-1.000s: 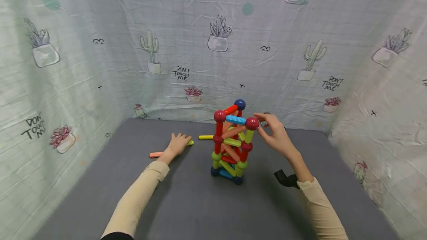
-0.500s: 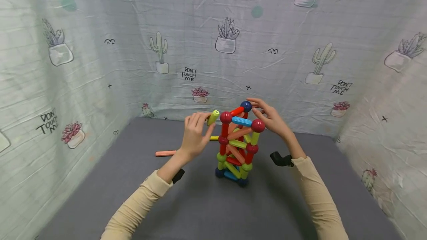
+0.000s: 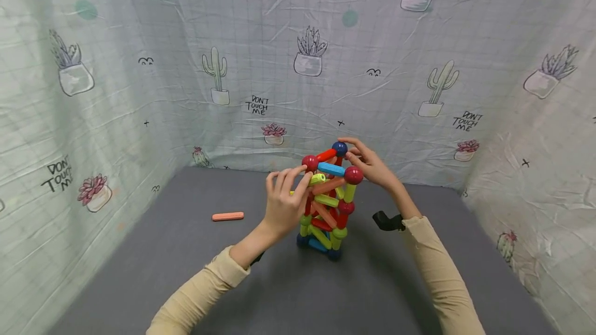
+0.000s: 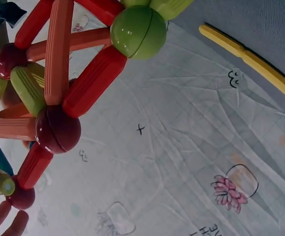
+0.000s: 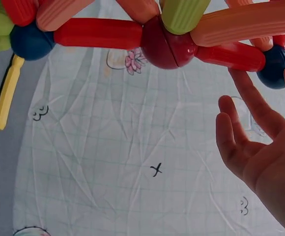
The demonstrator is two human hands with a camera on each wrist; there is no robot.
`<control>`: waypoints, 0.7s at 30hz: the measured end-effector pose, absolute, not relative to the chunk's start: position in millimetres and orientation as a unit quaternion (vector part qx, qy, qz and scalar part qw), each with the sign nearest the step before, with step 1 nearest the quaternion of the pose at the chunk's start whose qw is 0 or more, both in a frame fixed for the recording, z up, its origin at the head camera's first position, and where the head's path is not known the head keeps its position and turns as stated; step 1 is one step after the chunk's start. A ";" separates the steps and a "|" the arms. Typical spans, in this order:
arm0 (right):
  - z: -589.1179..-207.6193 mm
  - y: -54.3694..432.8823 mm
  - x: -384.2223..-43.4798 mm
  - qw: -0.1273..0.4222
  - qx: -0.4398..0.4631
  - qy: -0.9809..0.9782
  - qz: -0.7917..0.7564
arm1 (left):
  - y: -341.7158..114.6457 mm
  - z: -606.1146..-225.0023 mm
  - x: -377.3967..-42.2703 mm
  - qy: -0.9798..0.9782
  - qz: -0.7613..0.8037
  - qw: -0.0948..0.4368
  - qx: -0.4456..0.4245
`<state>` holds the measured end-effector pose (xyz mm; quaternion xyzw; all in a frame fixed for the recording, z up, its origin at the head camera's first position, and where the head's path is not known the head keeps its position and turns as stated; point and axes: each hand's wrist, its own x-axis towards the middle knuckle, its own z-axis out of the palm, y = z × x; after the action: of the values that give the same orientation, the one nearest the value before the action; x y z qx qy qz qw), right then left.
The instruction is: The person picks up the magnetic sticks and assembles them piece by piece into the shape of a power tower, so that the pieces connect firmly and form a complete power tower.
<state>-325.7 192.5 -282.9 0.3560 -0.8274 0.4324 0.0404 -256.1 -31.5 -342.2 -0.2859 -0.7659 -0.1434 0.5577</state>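
A tower of coloured magnetic sticks and balls (image 3: pixel 326 206) stands mid-table. My left hand (image 3: pixel 285 196) pinches a yellow-green stick (image 3: pixel 317 179) and holds it against the tower's upper left, just under a red ball (image 3: pixel 309 162). In the left wrist view the yellow-green stick's end (image 4: pixel 3 184) shows between my fingertips. My right hand (image 3: pixel 369 164) is at the tower's top right with fingers extended, touching the dark blue ball (image 3: pixel 339 148) above another red ball (image 3: pixel 353 174). In the right wrist view my right hand's fingers (image 5: pixel 245 118) are straight beside the dark blue ball (image 5: pixel 275 66).
An orange stick (image 3: pixel 227 216) lies on the grey table (image 3: pixel 186 252) to the left. A yellow stick (image 4: pixel 245 58) lies behind the tower, the same yellow stick (image 5: pixel 7 93) showing near the back cloth wall (image 3: pixel 298 66). Cactus-print cloth walls close in three sides.
My left hand lifted the yellow-green stick off the table and brought it to the tower's top. My right hand moved up from the red ball to the blue top ball.
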 end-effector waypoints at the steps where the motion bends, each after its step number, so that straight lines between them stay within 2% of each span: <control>1: -283.4 193.7 -325.4 0.046 0.353 -0.828 0.434 | -30.8 -342.1 -257.6 -0.772 -0.138 0.552 -0.283; 4: -284.4 198.2 -323.1 0.057 0.342 -0.830 0.438 | -29.7 -343.6 -265.5 -0.784 -0.124 0.538 -0.284; 9: -287.2 206.7 -316.2 0.064 0.332 -0.825 0.453 | -33.5 -351.6 -290.9 -0.775 -0.116 0.546 -0.297; 13: -295.0 211.6 -307.5 0.103 0.332 -0.826 0.445 | -38.8 -354.4 -318.0 -0.770 -0.137 0.536 -0.317; 16: -303.6 210.3 -299.9 0.136 0.339 -0.829 0.424 | -41.1 -352.8 -337.7 -0.783 -0.181 0.493 -0.332; 21: -309.8 196.5 -286.2 0.209 0.357 -0.833 0.368 | -46.3 -346.0 -361.5 -0.820 -0.280 0.377 -0.327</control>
<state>-286.2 196.5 -309.8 0.3568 -0.8328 0.3678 0.2092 -361.5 -46.3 -346.0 -0.3271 -0.8199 -0.2800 0.3772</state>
